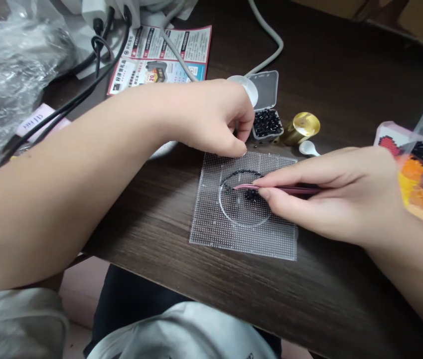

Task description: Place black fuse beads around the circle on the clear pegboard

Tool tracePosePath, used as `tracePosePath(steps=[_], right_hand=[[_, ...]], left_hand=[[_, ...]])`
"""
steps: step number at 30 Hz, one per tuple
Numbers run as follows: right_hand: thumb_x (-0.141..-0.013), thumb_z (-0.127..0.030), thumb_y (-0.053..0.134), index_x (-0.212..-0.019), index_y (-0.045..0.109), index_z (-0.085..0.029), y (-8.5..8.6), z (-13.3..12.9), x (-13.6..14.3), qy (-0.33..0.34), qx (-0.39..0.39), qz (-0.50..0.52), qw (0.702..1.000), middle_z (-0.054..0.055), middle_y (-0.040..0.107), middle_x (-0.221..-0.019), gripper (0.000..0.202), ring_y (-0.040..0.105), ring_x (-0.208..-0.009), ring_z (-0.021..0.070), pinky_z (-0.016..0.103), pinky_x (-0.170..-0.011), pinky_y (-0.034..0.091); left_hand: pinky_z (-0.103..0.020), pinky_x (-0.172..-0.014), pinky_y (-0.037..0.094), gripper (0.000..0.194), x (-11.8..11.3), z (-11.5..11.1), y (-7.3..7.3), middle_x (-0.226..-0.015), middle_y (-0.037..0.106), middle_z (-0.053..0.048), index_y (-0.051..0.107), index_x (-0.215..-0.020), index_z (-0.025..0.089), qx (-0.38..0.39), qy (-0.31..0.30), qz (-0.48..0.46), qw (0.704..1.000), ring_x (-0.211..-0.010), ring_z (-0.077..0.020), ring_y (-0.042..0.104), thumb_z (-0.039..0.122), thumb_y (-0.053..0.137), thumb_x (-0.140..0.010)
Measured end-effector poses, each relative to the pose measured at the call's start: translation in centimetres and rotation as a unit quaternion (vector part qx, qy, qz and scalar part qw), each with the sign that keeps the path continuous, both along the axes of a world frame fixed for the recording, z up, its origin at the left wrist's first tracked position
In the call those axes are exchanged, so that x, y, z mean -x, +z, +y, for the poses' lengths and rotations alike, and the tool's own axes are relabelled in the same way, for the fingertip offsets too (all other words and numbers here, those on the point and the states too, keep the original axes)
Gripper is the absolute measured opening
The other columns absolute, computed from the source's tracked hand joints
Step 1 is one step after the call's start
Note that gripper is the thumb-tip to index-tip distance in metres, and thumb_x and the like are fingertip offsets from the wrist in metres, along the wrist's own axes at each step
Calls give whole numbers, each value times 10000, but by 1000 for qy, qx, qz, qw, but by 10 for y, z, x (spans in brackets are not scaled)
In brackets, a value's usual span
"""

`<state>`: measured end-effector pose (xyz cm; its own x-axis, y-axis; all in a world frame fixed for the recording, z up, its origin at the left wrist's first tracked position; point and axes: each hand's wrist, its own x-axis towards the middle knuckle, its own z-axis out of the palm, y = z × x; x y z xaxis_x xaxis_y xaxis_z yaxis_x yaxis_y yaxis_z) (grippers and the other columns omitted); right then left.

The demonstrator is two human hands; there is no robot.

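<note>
A clear square pegboard point(214, 224) lies on the dark table, with a pale ring on it, an arc of black beads point(243, 172) along the ring's top and a small pile of black beads inside. My right hand point(331, 192) pinches pink tweezers point(289, 189), whose tips point down at the left inside of the ring. My left hand point(214, 119) rests at the board's top edge with its fingers curled. Whatever those fingers may hold is hidden. Just beyond them stands an open clear box point(267, 124) of black beads.
Right of the bead box are a gold cylinder point(303, 127) and a small white spoon point(309, 148). A tray of coloured beads point(420, 184) sits far right. Cables point(99, 75), a printed leaflet point(200, 50) and plastic wrapping point(20, 60) lie at the back left.
</note>
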<state>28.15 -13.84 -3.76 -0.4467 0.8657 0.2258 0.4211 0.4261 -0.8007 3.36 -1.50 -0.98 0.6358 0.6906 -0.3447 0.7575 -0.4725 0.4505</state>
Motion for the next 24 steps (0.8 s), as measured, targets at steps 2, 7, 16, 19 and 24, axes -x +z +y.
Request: tracePosePath(steps=[2, 7, 16, 19, 24], right_hand=[[-1026, -96, 899, -1126, 1079, -303, -3, -3, 5, -4, -5, -14, 1000, -6, 973, -891, 292, 860, -599, 169, 212, -542, 680], [-1045, -94, 902, -1168, 1083, -297, -5, -2, 7, -3, 0, -20, 1000, 23, 998, -982, 299, 916, -666, 202, 225, -594, 729], [-1044, -74, 876, -1173, 1076, -282, -14, -4, 8, 12, -13, -45, 999, 4, 985, -927, 317, 886, -620, 167, 187, -567, 692], [-1054, -90, 877, -1164, 1074, -310, -19, -7, 9, -16, -21, -11, 1000, -3, 997, -970, 315, 927, -695, 185, 202, -624, 738], [-1061, -126, 946, -1196, 1076, -334, -11, -4, 6, -7, -23, -44, 999, 2, 1008, -1022, 281, 948, -747, 209, 234, -696, 786]], left_hand=[[-346, -762, 415, 142, 0, 0, -1, -698, 740, 87, 954, -1014, 228, 0, -7, -8, 1000, -642, -138, 612, 181, 856, -923], [-337, -787, 424, 118, 1, 2, -5, -687, 751, 77, 944, -974, 229, -17, -28, -32, 999, -698, -154, 662, 208, 852, -904], [-345, -735, 399, 112, 0, 2, -3, -648, 715, 89, 932, -948, 237, -11, -21, -30, 999, -652, -142, 632, 188, 854, -884], [-346, -769, 411, 135, -1, 1, -3, -671, 730, 74, 947, -979, 233, -18, -22, -26, 999, -703, -161, 663, 195, 858, -884], [-334, -761, 419, 142, -1, 1, -4, -676, 737, 87, 957, -987, 234, -14, -24, -30, 999, -684, -145, 666, 199, 860, -889]])
